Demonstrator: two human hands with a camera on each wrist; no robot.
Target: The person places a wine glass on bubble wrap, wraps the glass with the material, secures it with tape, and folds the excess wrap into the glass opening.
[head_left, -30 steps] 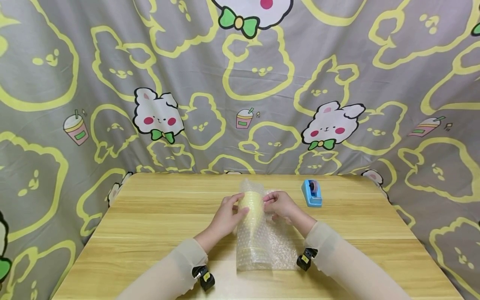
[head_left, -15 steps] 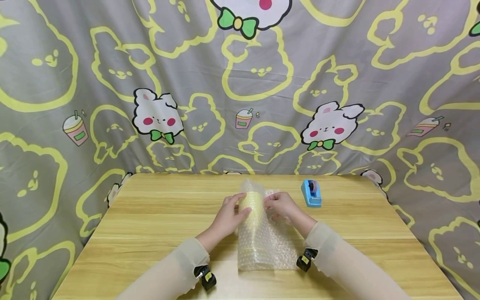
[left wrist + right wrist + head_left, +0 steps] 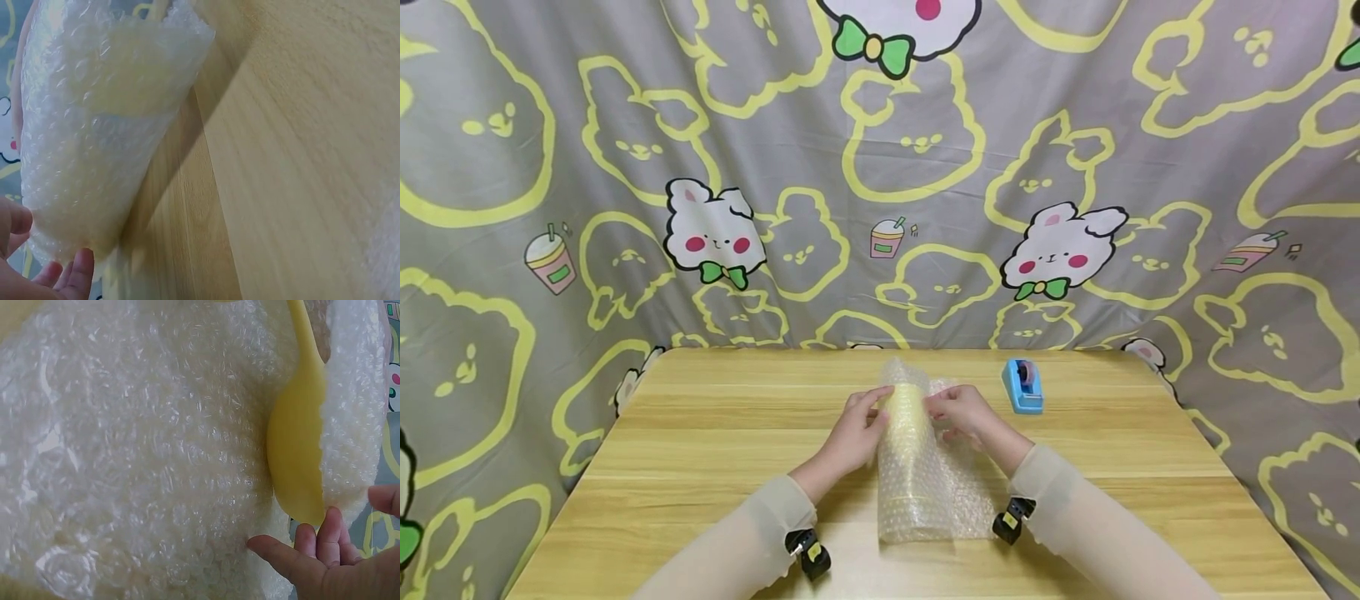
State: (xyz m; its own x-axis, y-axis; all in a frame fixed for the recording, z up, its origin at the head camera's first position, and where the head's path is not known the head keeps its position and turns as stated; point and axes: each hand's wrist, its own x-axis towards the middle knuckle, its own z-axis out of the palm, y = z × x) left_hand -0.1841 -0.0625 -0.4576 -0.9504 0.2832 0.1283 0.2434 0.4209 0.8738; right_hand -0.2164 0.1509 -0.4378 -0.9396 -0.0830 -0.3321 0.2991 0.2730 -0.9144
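Note:
A sheet of clear bubble wrap [image 3: 917, 525] is partly rolled round a yellow spoon [image 3: 297, 437]. The spoon's bowl shows uncovered inside the fold in the right wrist view, while in the head view its yellow only shines through the bubbles. My left hand [image 3: 853, 429] holds the far left side of the roll, thumb and fingers bent about it. On the roll's far right side, my right hand [image 3: 972, 417] pinches the wrap between thumb and fingers, with fingertips close to the tip of the bowl. Part of the handle is hidden by the wrap.
Beyond the right hand stands a blue tape dispenser [image 3: 1024, 387] with a roll of tape on it. The flat part of the wrap lies to the right of the roll on the wooden table [image 3: 700, 467]. A patterned grey curtain [image 3: 820, 150] hangs behind the table.
The rolled part of the bubble wrap has shifted slightly to the right. My left thumb has drawn back from the top of the roll to its left edge. The right hand has hardly moved.

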